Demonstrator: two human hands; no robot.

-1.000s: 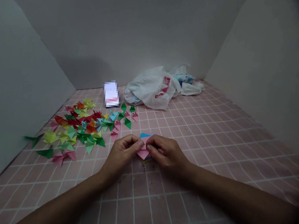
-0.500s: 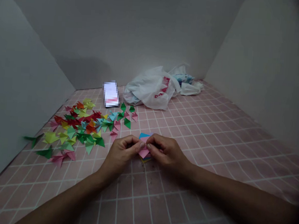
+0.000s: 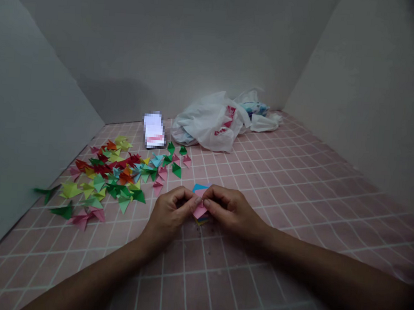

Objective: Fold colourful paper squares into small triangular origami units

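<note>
across the pink gridded surface (image 3: 307, 190), a crowd of folded papers (image 3: 99, 182) spreads on the left, in red, orange, yellow, green, light blue and pink, overlapping too much for a sure count. at its right end four dark green ones and four pink ones can be told apart; at its near left, two dark green. one phone (image 3: 154, 130), screen lit, stands tilted at the far side beyond them. to its right sit two white bags: a large bag (image 3: 209, 122) with red print, and a smaller bag (image 3: 265, 123) behind it to the right, next to something blue (image 3: 259, 108). one pink sheet (image 3: 200, 211) is at the near middle, over a blue sheet (image 3: 200, 188) and a yellow edge; the papers below cannot be counted. the left hand (image 3: 171, 212) and right hand (image 3: 235, 214) pinch the pink sheet between thumb and fingers from either side, thumbs close together; both hands stand in the way of its left and right parts, so its full shape cannot be told
</note>
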